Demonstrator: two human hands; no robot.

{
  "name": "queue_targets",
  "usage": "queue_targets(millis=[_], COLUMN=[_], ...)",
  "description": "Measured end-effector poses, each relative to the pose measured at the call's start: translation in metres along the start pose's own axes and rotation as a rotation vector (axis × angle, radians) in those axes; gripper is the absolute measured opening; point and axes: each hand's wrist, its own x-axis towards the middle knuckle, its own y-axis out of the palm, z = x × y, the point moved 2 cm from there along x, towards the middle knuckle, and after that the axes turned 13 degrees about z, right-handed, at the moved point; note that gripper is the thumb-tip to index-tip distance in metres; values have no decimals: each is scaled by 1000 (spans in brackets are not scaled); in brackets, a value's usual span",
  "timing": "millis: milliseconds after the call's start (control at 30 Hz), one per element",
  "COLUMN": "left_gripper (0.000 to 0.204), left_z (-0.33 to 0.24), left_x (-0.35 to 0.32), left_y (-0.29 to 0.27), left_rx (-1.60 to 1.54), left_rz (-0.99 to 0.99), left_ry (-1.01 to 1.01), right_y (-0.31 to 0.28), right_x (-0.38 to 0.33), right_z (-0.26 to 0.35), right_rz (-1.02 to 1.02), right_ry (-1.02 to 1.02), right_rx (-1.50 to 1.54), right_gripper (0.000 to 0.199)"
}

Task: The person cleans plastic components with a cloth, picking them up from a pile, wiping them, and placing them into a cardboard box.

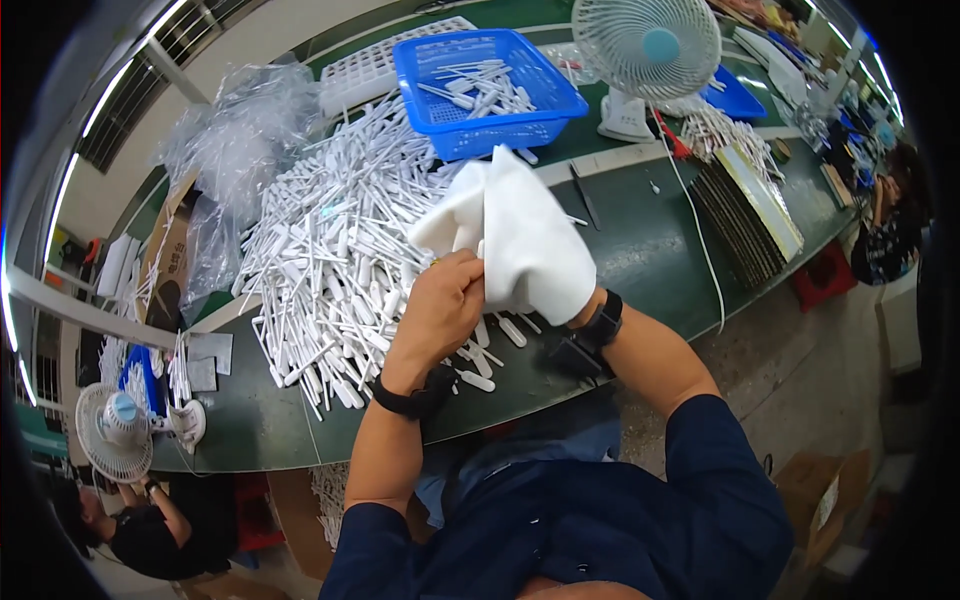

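A white cloth is bunched up above the bench, in front of the blue basket. My left hand is closed at the cloth's near left edge, its fingers curled against the fabric. A small white tip shows just above those fingers, too little of it to name. The cloth drapes over my right hand, so its fingers are hidden; only the wrist with a black band shows below the fabric. Beside and beneath my left hand spreads a big heap of white plastic handle-like pieces with thin stems.
A blue basket at the back holds more white pieces, beside a white rack. A fan and its cord stand at back right, near a stack of dark panels. Clear plastic bags lie left. Co-workers sit at both sides.
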Motion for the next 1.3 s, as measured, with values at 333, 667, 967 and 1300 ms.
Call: queue_targets(millis=[333, 667, 967, 1300], left_gripper=[4, 13, 29, 32], left_z=[5, 12, 22, 31], left_x=[2, 2, -9, -2], left_y=[3, -2, -19, -30], left_rx=[131, 32, -462, -786], left_rz=[-107, -145, -604, -590], left_ry=[1, 73, 1, -83], right_y=[0, 19, 11, 50], right_x=[5, -17, -4, -28], right_z=[-15, -19, -4, -28], right_rz=[118, 53, 361, 478], right_ry=[-95, -120, -107, 11], right_rx=[-89, -32, -136, 1118], right_gripper=[31, 38, 44, 47])
